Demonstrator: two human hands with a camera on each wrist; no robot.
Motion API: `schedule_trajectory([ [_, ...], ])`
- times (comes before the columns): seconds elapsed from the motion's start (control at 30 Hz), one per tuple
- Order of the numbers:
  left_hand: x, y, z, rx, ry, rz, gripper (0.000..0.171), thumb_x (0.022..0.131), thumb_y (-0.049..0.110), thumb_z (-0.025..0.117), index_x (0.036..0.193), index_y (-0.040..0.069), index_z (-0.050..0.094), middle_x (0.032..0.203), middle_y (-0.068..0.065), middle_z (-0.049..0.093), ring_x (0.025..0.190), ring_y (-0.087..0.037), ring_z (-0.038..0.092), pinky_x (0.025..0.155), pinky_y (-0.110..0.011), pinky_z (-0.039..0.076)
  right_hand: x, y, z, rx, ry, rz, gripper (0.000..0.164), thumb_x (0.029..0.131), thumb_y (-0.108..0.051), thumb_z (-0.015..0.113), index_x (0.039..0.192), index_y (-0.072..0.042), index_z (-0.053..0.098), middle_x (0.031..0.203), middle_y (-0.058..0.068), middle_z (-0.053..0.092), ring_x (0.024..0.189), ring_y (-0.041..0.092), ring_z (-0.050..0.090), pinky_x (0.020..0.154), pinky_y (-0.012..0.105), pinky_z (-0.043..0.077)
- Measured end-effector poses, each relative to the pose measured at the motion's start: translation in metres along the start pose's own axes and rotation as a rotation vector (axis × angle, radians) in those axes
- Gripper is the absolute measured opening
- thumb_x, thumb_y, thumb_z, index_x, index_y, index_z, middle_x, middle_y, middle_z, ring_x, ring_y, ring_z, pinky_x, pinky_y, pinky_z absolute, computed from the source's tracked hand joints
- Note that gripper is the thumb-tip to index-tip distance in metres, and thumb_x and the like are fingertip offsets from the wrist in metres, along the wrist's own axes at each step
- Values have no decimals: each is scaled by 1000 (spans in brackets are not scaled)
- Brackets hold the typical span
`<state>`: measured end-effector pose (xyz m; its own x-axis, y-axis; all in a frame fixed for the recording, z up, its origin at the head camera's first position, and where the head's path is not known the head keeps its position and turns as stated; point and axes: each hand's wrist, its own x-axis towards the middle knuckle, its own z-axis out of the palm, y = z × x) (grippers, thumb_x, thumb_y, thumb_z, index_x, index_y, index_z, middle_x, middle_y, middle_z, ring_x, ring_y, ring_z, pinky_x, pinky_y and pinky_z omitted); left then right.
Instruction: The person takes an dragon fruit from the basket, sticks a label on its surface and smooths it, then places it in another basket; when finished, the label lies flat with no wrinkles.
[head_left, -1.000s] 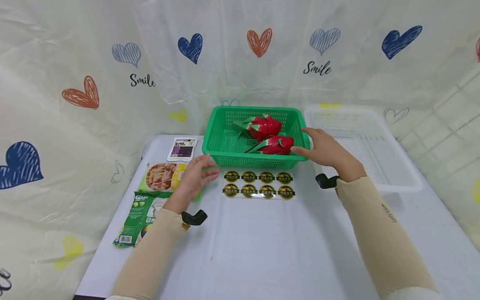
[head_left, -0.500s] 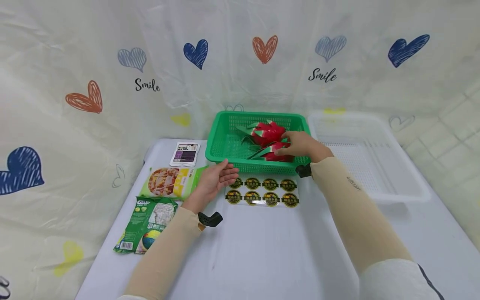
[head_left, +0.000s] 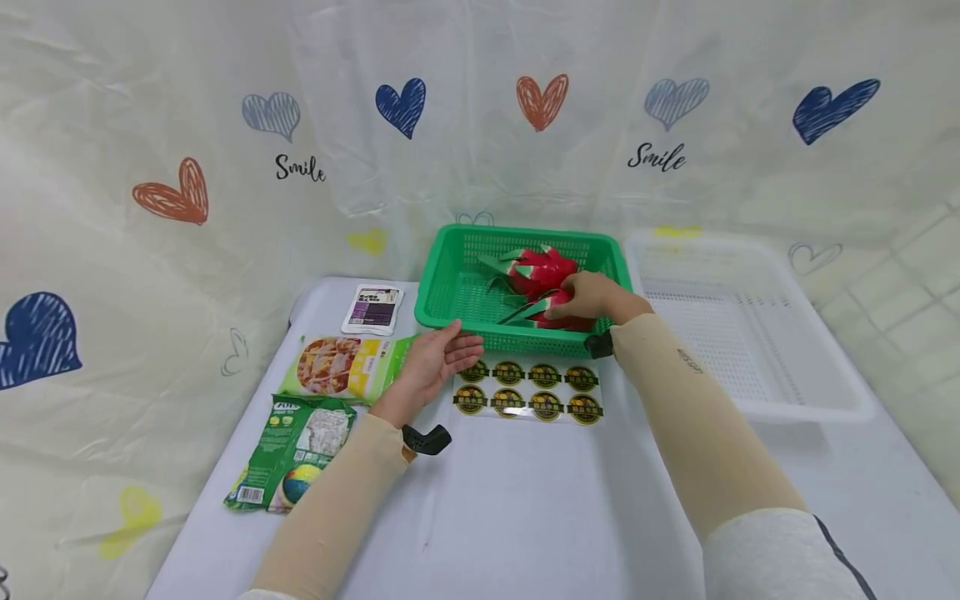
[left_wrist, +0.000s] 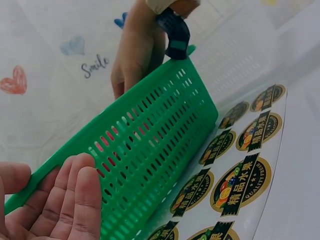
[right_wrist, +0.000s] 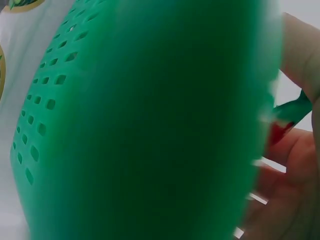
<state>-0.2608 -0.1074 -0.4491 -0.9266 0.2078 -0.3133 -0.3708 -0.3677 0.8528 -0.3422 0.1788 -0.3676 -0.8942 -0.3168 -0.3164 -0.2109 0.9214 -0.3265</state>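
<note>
My right hand (head_left: 597, 298) reaches into the green basket (head_left: 525, 337) and grips the front dragon fruit (head_left: 576, 323), thumb and fingers around its body. A second dragon fruit (head_left: 551, 271) lies just behind it. In the right wrist view the basket wall (right_wrist: 165, 125) covers much of the picture; a bit of red and green shows by the curled fingers. My left hand (head_left: 431, 362) is at the basket's front left, palm turned inward, fingers extended along the outer wall. In the left wrist view its fingers (left_wrist: 87, 200) lie close to the wall, with the thumb near the rim.
A sheet of round fruit stickers (head_left: 527, 400) lies before the basket. A white basket (head_left: 750, 333) stands at right. On the left are a white-and-purple packet (head_left: 372, 309), a green-and-yellow food bag (head_left: 341, 367) and a green bag (head_left: 300, 450). A heart-printed curtain (head_left: 487, 150) hangs behind.
My right hand has gone from the basket's right rim onto the front dragon fruit and taken hold of it. My left hand has moved right, closer to the basket's front wall.
</note>
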Motion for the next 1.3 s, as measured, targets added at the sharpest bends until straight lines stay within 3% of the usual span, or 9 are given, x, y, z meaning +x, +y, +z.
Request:
schedule_trajectory([
  [0.2,-1,2,2,27,0,8,39,111,31,50,127,-3,62,113,-12,76,91,-13,76,83,-25,63,-1,1,1,39,-1,-10,77,97,-43,72,151,5,46,150,26,53,134,42,52,109,56,50],
  [0.53,-4,2,3,19,-17,12,37,112,29,49,128,-2,59,120,-17,75,95,-15,77,86,-26,63,-3,6,8,66,90,-45,75,93,-41,77,147,5,53,139,25,63,121,37,58,100,51,55],
  [0.57,-4,2,3,15,-20,9,37,112,29,48,129,-2,59,120,-16,75,95,-15,77,86,-26,63,-4,7,8,63,107,-49,75,93,-41,77,146,5,53,136,24,65,117,34,60,98,49,56],
  [0.67,-5,3,3,1,-27,1,39,112,28,47,132,-4,58,117,-15,76,95,-15,77,86,-26,63,-5,6,8,77,150,-51,77,91,-43,78,146,6,54,105,22,73,87,27,59,80,41,54],
  [0.77,-4,4,3,-10,-35,-2,41,113,28,47,134,-6,57,112,-13,77,94,-15,78,86,-26,63,-11,2,3,104,195,-48,78,91,-43,79,146,6,53,91,17,70,77,22,52,72,36,46],
  [0.8,-4,5,3,-14,-37,-4,41,113,27,47,134,-7,56,110,-12,78,94,-15,78,86,-26,63,-13,0,1,121,205,-46,78,91,-42,79,147,6,52,92,18,70,77,23,52,71,37,46],
  [0.93,-3,6,3,-19,-54,-3,41,113,28,45,134,-7,56,103,-8,78,93,-15,78,86,-26,63,-25,-2,-6,162,257,-46,79,91,-42,80,148,5,51,124,22,67,102,30,59,86,45,54],
  [1.03,-2,6,2,-25,-61,-2,39,113,27,45,131,-5,57,101,-7,79,92,-15,78,86,-26,63,-34,-3,-10,162,296,-48,79,90,-44,80,148,2,52,129,21,65,111,32,59,91,50,55],
  [1.3,-1,6,1,-61,-65,-15,33,113,27,45,122,-2,60,100,-7,79,90,-15,78,83,-25,63,-61,-8,-18,157,367,-58,74,91,-43,79,147,-1,55,137,20,60,111,33,58,83,48,58],
])
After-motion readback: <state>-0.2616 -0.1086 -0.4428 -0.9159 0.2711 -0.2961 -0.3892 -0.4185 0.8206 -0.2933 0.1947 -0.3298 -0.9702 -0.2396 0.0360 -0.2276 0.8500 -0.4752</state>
